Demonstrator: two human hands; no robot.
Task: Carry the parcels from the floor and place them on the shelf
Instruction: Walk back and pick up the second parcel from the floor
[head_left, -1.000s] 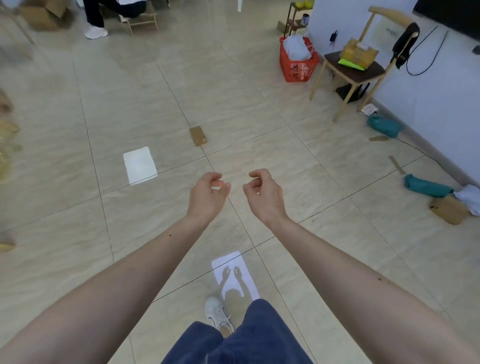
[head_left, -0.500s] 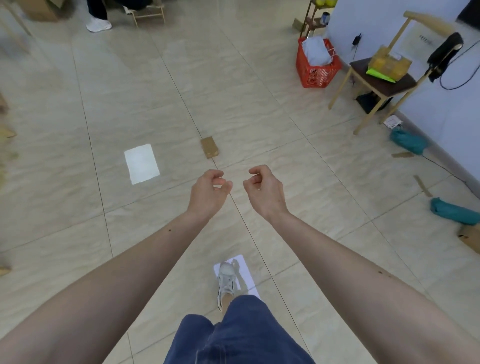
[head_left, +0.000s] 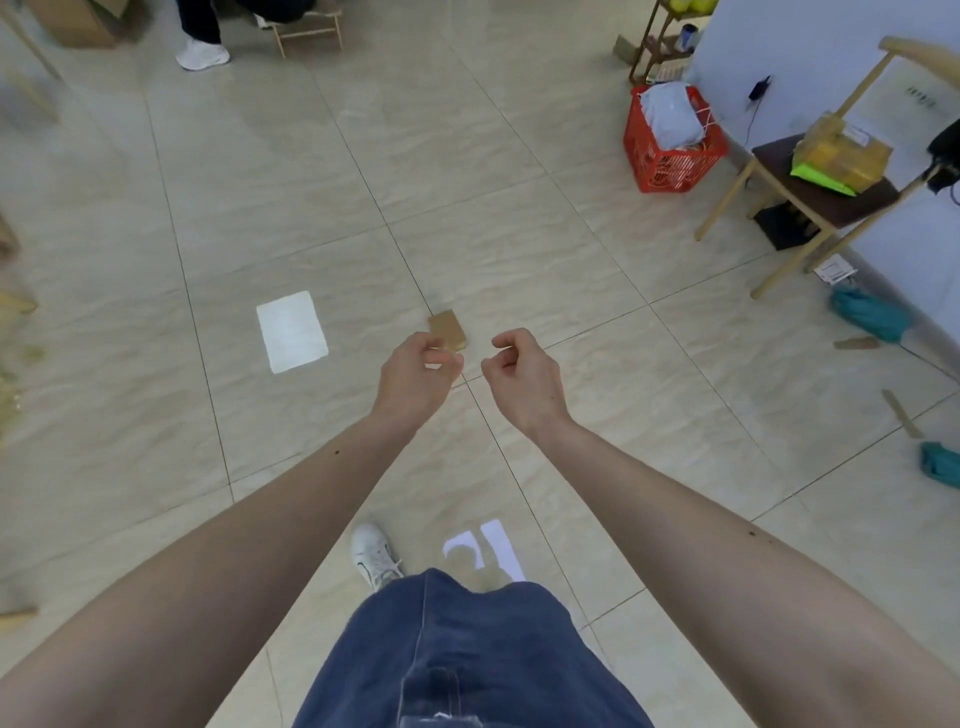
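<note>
A small brown cardboard parcel (head_left: 447, 328) lies flat on the tiled floor ahead of me. My left hand (head_left: 415, 379) is held out in the air in front of it, fingers loosely curled, covering the parcel's near edge in the view. My right hand (head_left: 524, 374) hovers beside it to the right, also loosely curled. Neither hand holds anything. Two teal wrapped parcels (head_left: 867, 317) (head_left: 943, 465) lie by the right wall. No shelf is clearly visible; blurred wooden shapes sit at the left edge.
A red basket (head_left: 670, 156) with a grey bag stands at the back right, next to a wooden chair (head_left: 810, 192) carrying a yellowish box. Another person's shoe (head_left: 202, 52) and a stool are at the back. Cardboard scraps (head_left: 901, 413) lie near the right wall.
I have stepped forward; the brown parcel has come closer and now sits just behind my left hand's fingers. Both hands keep the same curled pose.
</note>
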